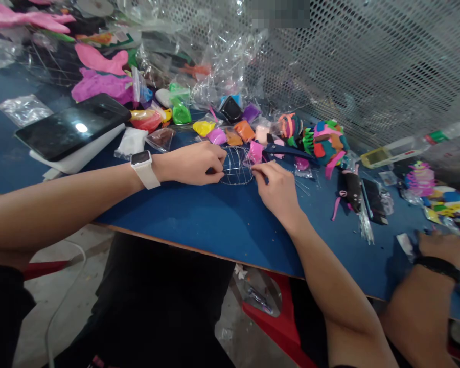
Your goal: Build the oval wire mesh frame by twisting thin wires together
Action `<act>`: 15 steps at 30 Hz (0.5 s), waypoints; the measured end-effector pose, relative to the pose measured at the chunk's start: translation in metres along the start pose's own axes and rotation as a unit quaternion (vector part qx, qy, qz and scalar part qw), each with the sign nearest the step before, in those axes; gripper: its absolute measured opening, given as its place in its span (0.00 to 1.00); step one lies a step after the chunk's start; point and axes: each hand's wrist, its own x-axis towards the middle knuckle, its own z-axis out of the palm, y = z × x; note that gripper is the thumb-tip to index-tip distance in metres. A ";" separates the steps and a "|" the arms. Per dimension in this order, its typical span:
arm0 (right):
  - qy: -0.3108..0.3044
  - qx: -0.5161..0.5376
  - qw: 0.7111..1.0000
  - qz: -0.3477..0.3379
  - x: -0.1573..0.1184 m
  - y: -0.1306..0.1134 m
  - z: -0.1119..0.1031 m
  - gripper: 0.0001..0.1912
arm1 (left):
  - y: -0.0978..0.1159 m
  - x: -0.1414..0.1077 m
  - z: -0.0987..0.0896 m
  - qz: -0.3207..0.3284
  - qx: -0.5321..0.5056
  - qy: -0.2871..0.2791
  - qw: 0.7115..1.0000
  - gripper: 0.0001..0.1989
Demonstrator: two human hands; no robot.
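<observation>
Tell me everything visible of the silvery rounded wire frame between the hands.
The silvery, rounded, cage-like wire frame looks like thin metal, its crossing strands forming an open grid. It is over the blue flat table; whether resting or lifted is unclear. The left hand's grip holds its left side; the right hand's grip pinches its right edge.

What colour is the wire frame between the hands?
The wire frame is silvery grey; it shows best in the head view.
</observation>
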 end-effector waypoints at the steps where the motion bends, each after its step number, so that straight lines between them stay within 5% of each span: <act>1: 0.000 -0.006 1.000 -0.003 0.000 0.000 0.000 0.12 | 0.000 0.000 0.000 0.000 0.002 -0.002 1.000 0.20; 15: 0.027 0.028 0.997 0.059 0.003 -0.006 0.006 0.09 | 0.000 0.001 0.003 -0.005 0.020 -0.013 1.000 0.21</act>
